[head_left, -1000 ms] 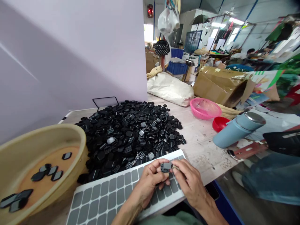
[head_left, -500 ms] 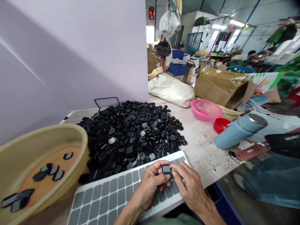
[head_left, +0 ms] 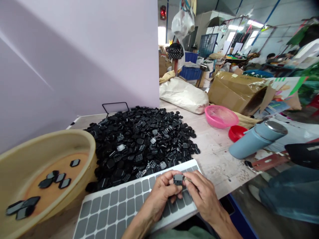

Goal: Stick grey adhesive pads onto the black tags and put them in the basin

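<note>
Between the thumb and fingers of my left hand [head_left: 164,189] is a small black plastic piece [head_left: 177,183] with a grey pad [head_left: 178,177] on its face. My right hand [head_left: 203,194] is closed in a pinch at the piece's right edge; a small, thin thing shows at its fingertips, too small to name. Both hands are over a white sheet [head_left: 83,199] bearing rows of grey rounded rectangles. Just beyond the sheet lies a large heap of similar black pieces [head_left: 139,142].
At the left stands a beige tub [head_left: 91,142] with several black, grey-faced pieces inside. To the right are a pink basket [head_left: 220,116], a red bowl [head_left: 235,133] and a blue thermos flask [head_left: 256,139]. Behind them sit a white sack [head_left: 183,94] and a cardboard box [head_left: 234,91].
The view has shifted slightly, so the surroundings sit a little further right. The black piece is turned slightly in my left hand, showing more black below the grey pad. Both hands keep their grip.
</note>
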`<control>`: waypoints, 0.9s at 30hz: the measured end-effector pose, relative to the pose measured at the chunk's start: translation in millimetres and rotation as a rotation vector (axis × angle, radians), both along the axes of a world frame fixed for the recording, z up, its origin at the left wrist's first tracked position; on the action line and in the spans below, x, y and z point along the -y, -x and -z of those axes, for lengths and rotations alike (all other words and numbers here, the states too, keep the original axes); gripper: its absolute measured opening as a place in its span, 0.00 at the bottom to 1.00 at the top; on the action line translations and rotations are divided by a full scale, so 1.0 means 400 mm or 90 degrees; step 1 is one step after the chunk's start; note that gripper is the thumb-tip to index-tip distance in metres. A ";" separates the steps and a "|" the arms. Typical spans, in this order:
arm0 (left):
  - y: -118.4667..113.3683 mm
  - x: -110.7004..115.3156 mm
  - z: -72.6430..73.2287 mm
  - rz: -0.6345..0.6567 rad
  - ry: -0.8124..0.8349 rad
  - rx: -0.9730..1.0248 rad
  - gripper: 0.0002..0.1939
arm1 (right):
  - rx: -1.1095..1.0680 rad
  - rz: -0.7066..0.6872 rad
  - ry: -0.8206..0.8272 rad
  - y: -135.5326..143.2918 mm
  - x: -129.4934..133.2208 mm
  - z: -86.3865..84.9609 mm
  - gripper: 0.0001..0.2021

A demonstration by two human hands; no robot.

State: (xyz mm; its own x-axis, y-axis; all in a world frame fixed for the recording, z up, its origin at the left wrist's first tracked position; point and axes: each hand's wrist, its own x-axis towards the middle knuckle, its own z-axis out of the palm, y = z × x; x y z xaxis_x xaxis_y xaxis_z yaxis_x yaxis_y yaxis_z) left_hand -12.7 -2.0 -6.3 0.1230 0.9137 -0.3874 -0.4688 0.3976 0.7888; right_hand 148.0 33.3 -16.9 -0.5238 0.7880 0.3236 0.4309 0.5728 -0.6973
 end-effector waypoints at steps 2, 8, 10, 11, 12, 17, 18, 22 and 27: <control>0.001 0.002 0.005 -0.008 0.002 -0.009 0.21 | 0.017 -0.011 -0.018 0.000 -0.001 0.002 0.12; 0.002 0.003 0.009 -0.004 0.017 -0.012 0.22 | 0.053 -0.036 -0.029 -0.005 -0.001 -0.009 0.12; 0.003 0.003 0.007 0.000 0.021 -0.008 0.22 | 0.057 -0.045 -0.014 -0.005 -0.001 -0.015 0.12; 0.004 0.004 0.007 0.001 0.021 -0.006 0.22 | 0.049 -0.043 -0.009 -0.005 0.000 -0.017 0.12; 0.004 0.004 0.007 0.001 0.019 -0.003 0.21 | 0.037 -0.037 -0.006 -0.004 0.000 -0.017 0.11; 0.007 0.005 0.012 0.001 0.009 0.010 0.21 | 0.004 -0.022 0.008 -0.002 0.001 -0.013 0.11; 0.007 0.005 0.011 0.004 0.010 0.011 0.21 | 0.008 -0.030 0.015 -0.002 0.000 -0.013 0.11; 0.012 0.004 0.008 0.021 0.011 0.032 0.21 | -0.039 -0.044 0.059 -0.005 -0.001 -0.014 0.11; 0.015 0.008 0.011 0.021 0.003 0.031 0.20 | -0.070 -0.026 0.088 -0.003 0.003 -0.014 0.10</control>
